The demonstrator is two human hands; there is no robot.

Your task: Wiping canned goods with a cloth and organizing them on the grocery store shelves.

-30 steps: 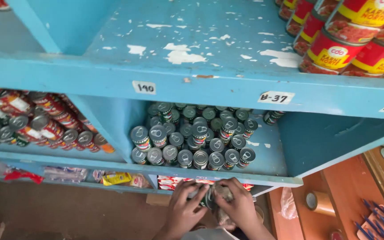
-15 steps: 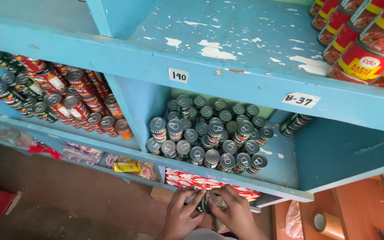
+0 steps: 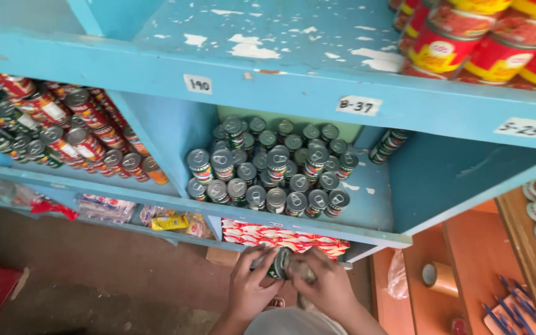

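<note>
Both hands met low in front of a chipped blue wooden shelf (image 3: 293, 102). The left hand (image 3: 250, 288) and right hand (image 3: 327, 286) had their fingers curled around a small dark-labelled metal can with a silver lid (image 3: 280, 263), pinched between the fingertips. Just above the fingers lay flat red-and-white packets (image 3: 280, 237); farther above, stacked pull-tab cans (image 3: 268, 170). The shared grip looked shallow, so the round can could have slipped and rolled away.

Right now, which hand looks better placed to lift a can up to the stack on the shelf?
Probably the right hand: it lies below the stacked cans and touches the dark can. The left hand grips that can too, slightly further left.
</note>
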